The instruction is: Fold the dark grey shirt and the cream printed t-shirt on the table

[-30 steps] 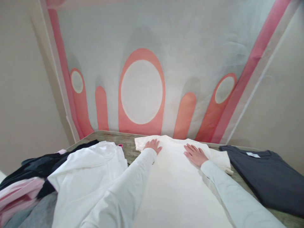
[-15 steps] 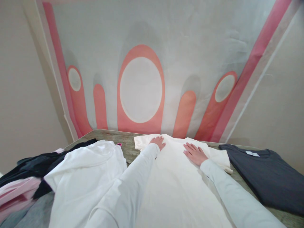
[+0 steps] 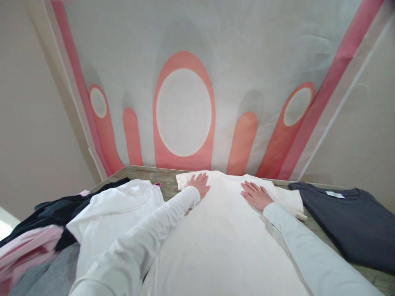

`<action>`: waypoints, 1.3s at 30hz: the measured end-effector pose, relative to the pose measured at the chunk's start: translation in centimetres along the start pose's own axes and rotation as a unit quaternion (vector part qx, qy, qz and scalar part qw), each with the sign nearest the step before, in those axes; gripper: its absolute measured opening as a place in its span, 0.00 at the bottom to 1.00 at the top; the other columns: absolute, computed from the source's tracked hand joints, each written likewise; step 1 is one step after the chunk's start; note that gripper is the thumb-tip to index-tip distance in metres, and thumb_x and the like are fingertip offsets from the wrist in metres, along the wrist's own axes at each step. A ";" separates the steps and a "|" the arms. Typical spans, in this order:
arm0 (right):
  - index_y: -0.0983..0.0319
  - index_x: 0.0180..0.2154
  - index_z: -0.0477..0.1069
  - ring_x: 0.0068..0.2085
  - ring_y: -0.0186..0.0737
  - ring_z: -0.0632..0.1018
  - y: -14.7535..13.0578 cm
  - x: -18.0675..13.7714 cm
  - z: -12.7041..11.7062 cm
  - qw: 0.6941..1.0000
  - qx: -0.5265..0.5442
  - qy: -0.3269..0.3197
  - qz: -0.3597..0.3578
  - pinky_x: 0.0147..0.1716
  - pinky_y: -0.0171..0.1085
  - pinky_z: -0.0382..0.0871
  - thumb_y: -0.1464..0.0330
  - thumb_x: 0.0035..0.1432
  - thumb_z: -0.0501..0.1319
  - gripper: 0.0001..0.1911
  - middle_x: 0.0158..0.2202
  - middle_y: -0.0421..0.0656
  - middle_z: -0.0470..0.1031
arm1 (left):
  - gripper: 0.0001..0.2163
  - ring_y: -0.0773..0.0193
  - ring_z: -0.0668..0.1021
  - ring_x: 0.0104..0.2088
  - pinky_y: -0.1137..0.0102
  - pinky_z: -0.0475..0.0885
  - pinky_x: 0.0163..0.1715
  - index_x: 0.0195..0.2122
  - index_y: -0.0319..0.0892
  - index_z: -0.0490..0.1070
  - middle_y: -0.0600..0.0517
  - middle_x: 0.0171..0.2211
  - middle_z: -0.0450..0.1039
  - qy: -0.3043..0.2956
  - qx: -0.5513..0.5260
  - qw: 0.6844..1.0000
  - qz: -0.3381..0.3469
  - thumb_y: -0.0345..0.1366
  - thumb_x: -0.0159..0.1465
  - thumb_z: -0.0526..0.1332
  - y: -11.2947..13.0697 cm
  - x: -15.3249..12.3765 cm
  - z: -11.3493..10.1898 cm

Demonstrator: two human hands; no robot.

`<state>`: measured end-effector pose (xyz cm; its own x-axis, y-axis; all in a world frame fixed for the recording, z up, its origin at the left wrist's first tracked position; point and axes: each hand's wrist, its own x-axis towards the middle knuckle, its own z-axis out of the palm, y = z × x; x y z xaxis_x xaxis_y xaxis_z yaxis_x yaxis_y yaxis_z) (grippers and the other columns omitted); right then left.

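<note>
Palms down, fingers slightly spread, a person's left grip (image 3: 200, 185) and right grip (image 3: 256, 195) rest on a smooth cream short-sleeved shirt (image 3: 228, 242), laid flat with its collar at the far edge of the wood-grained counter (image 3: 169, 183). A folded charcoal shirt (image 3: 354, 226) lies toward the right; a rumpled white shirt (image 3: 114, 220) and a heap of black, pink and grey garments (image 3: 60, 216) lie to the left.

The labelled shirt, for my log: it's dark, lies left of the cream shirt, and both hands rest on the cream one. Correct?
Only the side is wrong: the head view shows the labelled shirt lying right of the cream shirt. It is dark, and the left hand and right hand rest on the cream shirt.
</note>
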<state>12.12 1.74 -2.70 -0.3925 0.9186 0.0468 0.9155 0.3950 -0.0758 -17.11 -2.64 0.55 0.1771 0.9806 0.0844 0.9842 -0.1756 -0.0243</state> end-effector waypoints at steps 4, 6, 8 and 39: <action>0.52 0.59 0.43 0.60 0.45 0.47 0.0 0.0 0.0 1.000 -0.006 -0.004 0.002 0.54 0.52 0.42 0.52 0.57 0.36 0.29 0.62 0.37 0.40 | 0.26 0.62 0.48 0.59 0.62 0.45 0.55 0.60 0.43 0.43 0.51 0.61 0.40 -0.027 -0.023 0.994 0.099 0.49 0.63 0.38 1.4 -4.2 0.5; 0.52 0.59 0.43 0.60 0.45 0.48 0.0 0.0 0.0 1.000 -0.008 -0.003 0.002 0.54 0.52 0.43 0.53 0.58 0.36 0.29 0.62 0.36 0.40 | 0.27 0.62 0.48 0.59 0.63 0.45 0.55 0.59 0.41 0.44 0.49 0.61 0.40 -0.022 -0.027 0.996 0.079 0.51 0.62 0.38 1.1 -5.2 0.5; 0.52 0.59 0.43 0.60 0.44 0.48 0.0 -0.1 -0.1 1.000 -0.010 -0.002 0.003 0.54 0.52 0.43 0.53 0.58 0.35 0.28 0.62 0.36 0.40 | 0.28 0.61 0.48 0.59 0.63 0.45 0.56 0.59 0.40 0.45 0.49 0.61 0.41 -0.023 -0.020 0.998 0.052 0.51 0.62 0.39 0.0 -5.6 0.2; 0.51 0.58 0.44 0.60 0.45 0.48 0.6 0.0 1.4 1.000 0.000 0.021 -0.003 0.55 0.53 0.43 0.50 0.56 0.34 0.30 0.62 0.35 0.40 | 0.18 0.64 0.67 0.48 0.71 0.59 0.49 0.48 0.36 0.60 0.44 0.46 0.63 0.179 -0.163 0.946 -0.215 0.27 0.55 0.55 -6.3 -9.0 0.0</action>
<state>12.54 1.99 -4.17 -0.3946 0.9145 0.0891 0.9129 0.4012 -0.0748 -24.94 -10.33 -0.08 -0.3069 0.8848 0.3505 0.9057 0.1582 0.3934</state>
